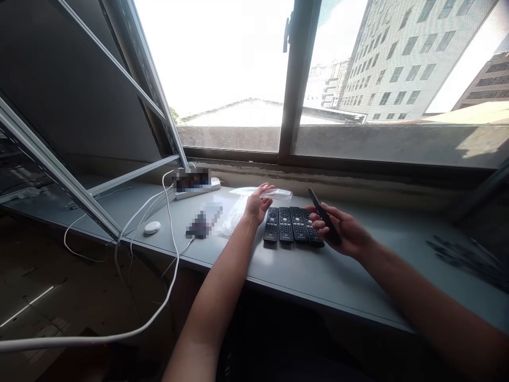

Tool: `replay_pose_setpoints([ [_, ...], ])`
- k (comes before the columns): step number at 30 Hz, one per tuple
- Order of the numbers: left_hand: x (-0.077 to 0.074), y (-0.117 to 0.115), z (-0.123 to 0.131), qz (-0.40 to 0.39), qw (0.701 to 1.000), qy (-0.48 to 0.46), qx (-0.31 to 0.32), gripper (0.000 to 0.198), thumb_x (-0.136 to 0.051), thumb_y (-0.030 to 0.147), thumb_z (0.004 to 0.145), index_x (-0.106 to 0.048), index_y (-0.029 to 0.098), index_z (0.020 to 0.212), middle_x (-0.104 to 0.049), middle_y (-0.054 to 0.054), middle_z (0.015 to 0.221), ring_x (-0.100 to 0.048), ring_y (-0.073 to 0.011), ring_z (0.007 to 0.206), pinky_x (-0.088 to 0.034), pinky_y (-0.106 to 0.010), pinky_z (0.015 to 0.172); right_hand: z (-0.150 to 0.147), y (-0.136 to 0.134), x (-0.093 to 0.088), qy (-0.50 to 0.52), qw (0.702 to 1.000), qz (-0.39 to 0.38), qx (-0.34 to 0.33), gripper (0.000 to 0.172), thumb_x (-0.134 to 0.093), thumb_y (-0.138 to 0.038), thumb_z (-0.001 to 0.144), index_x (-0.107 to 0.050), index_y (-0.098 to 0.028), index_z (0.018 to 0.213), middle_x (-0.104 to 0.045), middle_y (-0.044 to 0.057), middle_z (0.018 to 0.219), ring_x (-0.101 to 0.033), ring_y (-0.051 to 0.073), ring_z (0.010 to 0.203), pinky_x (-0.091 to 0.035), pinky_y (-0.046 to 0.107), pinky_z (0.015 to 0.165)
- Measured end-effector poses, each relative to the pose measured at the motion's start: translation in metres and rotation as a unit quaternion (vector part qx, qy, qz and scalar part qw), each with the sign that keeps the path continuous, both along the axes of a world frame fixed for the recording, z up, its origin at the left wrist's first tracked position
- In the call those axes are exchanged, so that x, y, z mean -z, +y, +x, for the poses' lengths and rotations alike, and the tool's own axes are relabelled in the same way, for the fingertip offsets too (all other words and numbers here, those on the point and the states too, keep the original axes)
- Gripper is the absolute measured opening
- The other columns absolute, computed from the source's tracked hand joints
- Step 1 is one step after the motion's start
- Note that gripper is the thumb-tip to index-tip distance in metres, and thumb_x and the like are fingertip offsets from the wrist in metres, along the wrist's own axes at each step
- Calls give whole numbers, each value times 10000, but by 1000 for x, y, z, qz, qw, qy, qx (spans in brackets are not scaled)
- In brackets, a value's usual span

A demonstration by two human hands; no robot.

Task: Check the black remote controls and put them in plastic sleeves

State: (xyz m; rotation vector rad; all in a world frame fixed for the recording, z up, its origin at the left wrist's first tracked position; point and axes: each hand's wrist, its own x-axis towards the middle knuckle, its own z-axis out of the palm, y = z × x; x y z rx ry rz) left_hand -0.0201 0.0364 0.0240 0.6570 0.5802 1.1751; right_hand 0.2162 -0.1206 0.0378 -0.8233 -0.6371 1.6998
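My left hand (259,204) is closed on a clear plastic sleeve (281,194), which stretches out to the right of the fingers. A black remote control (324,215) is gripped in my right hand (345,228), tilted and seen nearly edge-on. Between the hands, several black remote controls (286,225) lie side by side on the grey table (278,268), buttons facing up. My right hand hovers over the rightmost one and hides part of it. Just left of my left wrist lies a heap of clear plastic sleeves (234,218).
A blurred phone-like object (204,222) with a cable, a round white case (151,228) and a white power strip (214,184) are on the left. White cables (170,254) hang over the table edge. Metal frame bars (99,212) slant nearby. Dark items (465,257) lie far right.
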Motion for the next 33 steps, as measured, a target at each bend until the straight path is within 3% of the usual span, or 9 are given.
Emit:
replay_pose_setpoints([
  [4,1,1,0,1,1000,0,2,224,-730,199,1014,-742,169,1236,-800,-120,1321,-722,-82,763,-596,-156,620,2,2,0,-2,1000,-29,7,292,-622,-358,1095,-748,-226,1323,-798,111,1086,-763,202,771,-717,315,643],
  [9,0,1,1,-7,1000,-1,0,247,-741,187,1002,-740,166,1248,-804,-122,1296,-714,-78,746,-588,-152,614,1,2,1,37,999,-19,-1,331,-561,-341,1106,-740,-251,1370,-707,63,902,-637,172,637,-607,253,489],
  [12,0,1,1,-4,1000,-3,2,255,-742,192,1002,-740,169,1256,-803,-121,1293,-717,-80,755,-591,-153,616,1,2,2,32,999,-5,4,333,-574,-324,1087,-742,-267,1369,-676,55,887,-606,175,630,-593,259,485],
  [16,1,2,1,-2,1000,-2,3,266,-738,204,1012,-733,168,1276,-803,-119,1307,-725,-81,775,-592,-147,619,-2,1,-1,74,996,-44,30,365,-493,-324,1127,-717,-246,1405,-652,49,858,-575,156,596,-558,234,462],
  [25,-2,-2,0,-7,1000,-3,2,236,-721,198,1023,-734,160,1256,-791,-124,1341,-730,-84,789,-589,-151,628,-4,0,-5,79,995,-48,40,425,-401,-333,1177,-638,-190,1499,-655,63,858,-591,159,588,-570,254,464],
  [33,-3,-3,0,-6,1000,0,3,280,-724,196,1029,-734,166,1308,-795,-129,1326,-738,-93,789,-594,-151,623,-2,1,-4,82,995,-49,38,407,-409,-343,1166,-633,-231,1487,-653,58,862,-598,165,596,-585,263,468],
])
